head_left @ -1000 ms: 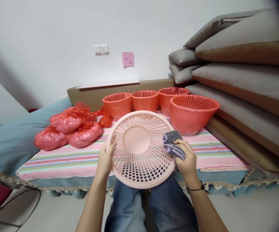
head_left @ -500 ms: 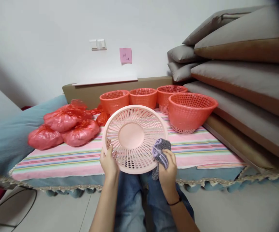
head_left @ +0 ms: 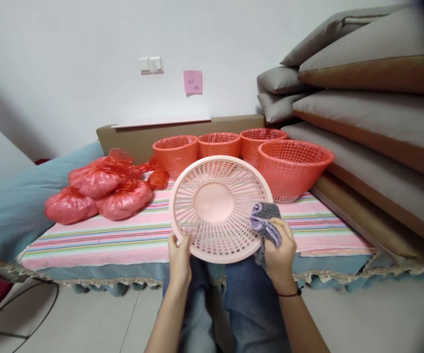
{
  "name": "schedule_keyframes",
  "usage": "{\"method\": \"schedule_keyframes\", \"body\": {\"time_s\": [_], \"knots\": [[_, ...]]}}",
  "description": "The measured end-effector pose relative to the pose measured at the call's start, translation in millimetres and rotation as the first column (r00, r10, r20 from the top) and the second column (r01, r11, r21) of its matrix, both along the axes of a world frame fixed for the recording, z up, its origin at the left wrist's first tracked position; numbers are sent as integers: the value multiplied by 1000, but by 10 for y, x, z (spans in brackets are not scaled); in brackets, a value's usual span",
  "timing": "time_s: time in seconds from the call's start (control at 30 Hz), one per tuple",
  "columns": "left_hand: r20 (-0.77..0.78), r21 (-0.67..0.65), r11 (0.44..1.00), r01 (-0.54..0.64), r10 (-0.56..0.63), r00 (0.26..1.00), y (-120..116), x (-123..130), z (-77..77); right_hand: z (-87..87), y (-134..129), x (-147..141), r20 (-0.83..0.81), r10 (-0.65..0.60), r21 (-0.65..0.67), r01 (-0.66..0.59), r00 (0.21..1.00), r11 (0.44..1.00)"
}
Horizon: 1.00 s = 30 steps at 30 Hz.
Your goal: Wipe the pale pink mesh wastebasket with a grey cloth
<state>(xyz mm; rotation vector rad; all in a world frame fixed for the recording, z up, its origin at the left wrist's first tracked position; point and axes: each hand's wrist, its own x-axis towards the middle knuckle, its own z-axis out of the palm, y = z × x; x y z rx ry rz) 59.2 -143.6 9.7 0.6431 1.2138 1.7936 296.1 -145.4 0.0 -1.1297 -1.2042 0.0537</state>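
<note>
1. Wiping is the step in hand, as I judge it: the person sits facing the bed, holding a pale pink basket (head_left: 219,208) tilted up over their knees so its inside faces them, just in front of the bed's near edge.
2. The left hand (head_left: 179,255) is closed on the basket's lower left rim, thumb inside and fingers behind, and it carries the weight.
3. The right hand (head_left: 280,250) is closed around a bunched grey cloth (head_left: 265,223), which it presses against the inside wall at the basket's lower right rim.
4. The next move, to my eye, calls for the cloth to sweep along the perforated wall while the left hand turns the rim to bring a fresh stretch under it. The holes and ribs could snag the cloth, so light, even pressure looks wise.
5. Behind the basket, on the striped cover (head_left: 123,235), stand four orange baskets: a big one (head_left: 294,169) nearest, at the pink basket's upper right, and three smaller ones (head_left: 219,143) in a row further back, by the headboard.
6. To the basket's left lie tied red bags (head_left: 101,191), heaped together on the cover.
7. To its right, grey cushions (head_left: 373,113) are stacked against the wall.
8. Writing: above and behind the basket a pink note (head_left: 192,82) is stuck on the wall, beside a switch (head_left: 152,64). It bears a few handwritten marks, too small for me to read. I see no brand or label on any basket, bag or the cloth.
</note>
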Motion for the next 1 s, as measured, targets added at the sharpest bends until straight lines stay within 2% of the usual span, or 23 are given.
{"method": "schedule_keyframes", "body": {"time_s": [0.1, 0.17, 0.3, 0.37, 0.47, 0.63, 0.83, 1.0], "knots": [[-156, 72, 996, 49, -38, 987, 124, -154, 138, 146, 27, 229, 65, 49, 1, -49, 997, 999], [-194, 142, 987, 82, -53, 980, 239, -204, 217, 192, 50, 292, 89, 107, -3, -107, 990, 994], [-61, 115, 993, 37, -30, 998, 372, -183, 285, 171, 85, 207, 71, 117, 18, -119, 991, 993], [-6, 81, 997, 7, -6, 1000, 367, -135, 271, 106, 71, 88, 19, 70, 16, -70, 997, 997], [42, 84, 992, -96, 93, 995, 332, -31, 222, -48, -18, -152, -91, 17, -21, -19, 996, 1000], [104, 78, 964, -256, 248, 963, 338, 182, 174, -265, -238, -562, -204, 36, -104, -59, 978, 993], [70, 81, 946, -315, 309, 948, 438, 327, 165, -243, -254, -715, -235, 36, -124, -67, 971, 990], [39, 98, 949, -299, 297, 954, 698, 305, 125, -246, -79, -725, -267, 75, -139, -115, 961, 984]]}}
